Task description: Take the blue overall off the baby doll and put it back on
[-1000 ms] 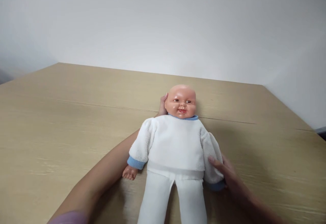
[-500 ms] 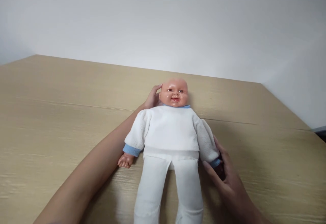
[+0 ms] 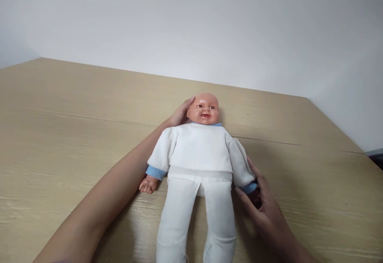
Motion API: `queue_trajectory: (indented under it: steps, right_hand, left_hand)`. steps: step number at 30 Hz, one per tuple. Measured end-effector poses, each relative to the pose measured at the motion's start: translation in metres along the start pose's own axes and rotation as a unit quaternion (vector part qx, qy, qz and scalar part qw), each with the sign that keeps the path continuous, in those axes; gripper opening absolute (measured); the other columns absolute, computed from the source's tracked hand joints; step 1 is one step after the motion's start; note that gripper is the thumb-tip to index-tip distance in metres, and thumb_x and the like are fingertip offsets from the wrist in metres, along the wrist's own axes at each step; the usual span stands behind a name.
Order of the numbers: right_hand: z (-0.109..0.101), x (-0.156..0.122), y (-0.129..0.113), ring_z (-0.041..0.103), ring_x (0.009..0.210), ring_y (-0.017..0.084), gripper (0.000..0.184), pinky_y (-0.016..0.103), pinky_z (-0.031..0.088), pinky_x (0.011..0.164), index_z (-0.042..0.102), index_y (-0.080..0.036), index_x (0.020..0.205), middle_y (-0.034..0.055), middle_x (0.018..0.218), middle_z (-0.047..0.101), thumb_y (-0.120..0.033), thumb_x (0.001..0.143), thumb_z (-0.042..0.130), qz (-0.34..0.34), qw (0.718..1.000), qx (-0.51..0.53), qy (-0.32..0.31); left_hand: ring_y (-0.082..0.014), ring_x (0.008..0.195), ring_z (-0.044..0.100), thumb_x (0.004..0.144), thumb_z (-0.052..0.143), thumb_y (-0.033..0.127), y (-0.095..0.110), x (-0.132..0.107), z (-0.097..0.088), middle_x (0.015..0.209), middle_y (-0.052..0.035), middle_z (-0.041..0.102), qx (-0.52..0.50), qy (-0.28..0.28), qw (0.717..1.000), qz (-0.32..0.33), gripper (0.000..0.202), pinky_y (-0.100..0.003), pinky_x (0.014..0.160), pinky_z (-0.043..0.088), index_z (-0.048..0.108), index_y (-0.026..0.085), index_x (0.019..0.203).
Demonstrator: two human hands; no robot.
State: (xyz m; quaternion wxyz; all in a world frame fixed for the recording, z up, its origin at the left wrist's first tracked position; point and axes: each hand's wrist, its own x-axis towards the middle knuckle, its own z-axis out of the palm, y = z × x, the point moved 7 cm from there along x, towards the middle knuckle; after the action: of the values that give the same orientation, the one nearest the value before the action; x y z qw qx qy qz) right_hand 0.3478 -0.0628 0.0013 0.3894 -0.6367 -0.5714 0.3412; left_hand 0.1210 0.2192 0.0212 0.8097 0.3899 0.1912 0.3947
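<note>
A baby doll (image 3: 199,155) lies on its back on a light wooden table (image 3: 74,127), head away from me. It wears a white fleece top with blue cuffs and white trousers. My left hand (image 3: 180,113) cups the side of the doll's bald head, fingers curved against it. My right hand (image 3: 260,203) is wrapped round the doll's arm at the blue cuff, hiding the doll's hand. The doll's other hand lies bare on the table beside my left forearm.
The table's far edge meets a plain white wall (image 3: 191,28). The table's right corner ends near a dark object (image 3: 377,158) at the frame's edge.
The doll has been lowered from a raised tilt to lie flat and farther from me. My right hand shifted from the sleeve's side to gripping the cuff. My left hand's fingers came further round the head.
</note>
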Motion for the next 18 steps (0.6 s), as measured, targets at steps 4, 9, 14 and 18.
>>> queue_trajectory:
  steps: [4, 9, 14, 18]
  right_hand:
    - [-0.0004, 0.0002, -0.0021, 0.060, 0.155, 0.033, 0.083, 0.048, 0.054, 0.128, 0.035, -0.033, 0.178, 0.0110, 0.175, 0.051, -0.057, 0.107, 0.070, -0.007, 1.000, -0.021, -0.003]
    - [0.0008, 0.0015, -0.0026, 0.052, 0.162, 0.032, 0.080, 0.051, 0.045, 0.135, 0.033, -0.036, 0.178, 0.0082, 0.179, 0.046, -0.055, 0.109, 0.069, -0.018, 1.000, -0.023, -0.009]
    - [0.0004, 0.0028, -0.0020, 0.053, 0.160, 0.033, 0.082, 0.049, 0.047, 0.133, 0.034, -0.032, 0.178, 0.0107, 0.177, 0.048, -0.055, 0.108, 0.070, -0.022, 0.999, -0.029, -0.005]
    - [0.0003, 0.0025, -0.0030, 0.055, 0.159, 0.032, 0.081, 0.048, 0.048, 0.132, 0.034, -0.033, 0.178, 0.0095, 0.176, 0.049, -0.055, 0.108, 0.069, -0.023, 0.999, -0.027, -0.006]
  left_hand:
    - [-0.0388, 0.133, 0.077, 0.108, 0.063, 0.060, -0.0025, 0.0001, -0.0030, 0.130, -0.0171, 0.085, -0.003, 0.009, 1.000, 0.000, 0.061, -0.051, 0.131, 0.049, 0.076, 0.011, 0.143]
    - [-0.0393, 0.133, 0.077, 0.107, 0.065, 0.059, -0.0032, 0.0019, -0.0073, 0.129, -0.0180, 0.085, 0.001, 0.009, 1.000, 0.001, 0.060, -0.051, 0.130, 0.051, 0.077, 0.010, 0.139]
    - [-0.0388, 0.131, 0.078, 0.108, 0.065, 0.056, -0.0017, 0.0022, -0.0099, 0.128, -0.0174, 0.085, 0.007, 0.015, 1.000, 0.002, 0.057, -0.051, 0.129, 0.052, 0.076, 0.011, 0.142]
    - [-0.0389, 0.131, 0.078, 0.107, 0.065, 0.057, -0.0019, -0.0001, -0.0074, 0.131, -0.0177, 0.084, 0.015, 0.025, 1.000, -0.002, 0.060, -0.052, 0.129, 0.052, 0.075, 0.011, 0.144]
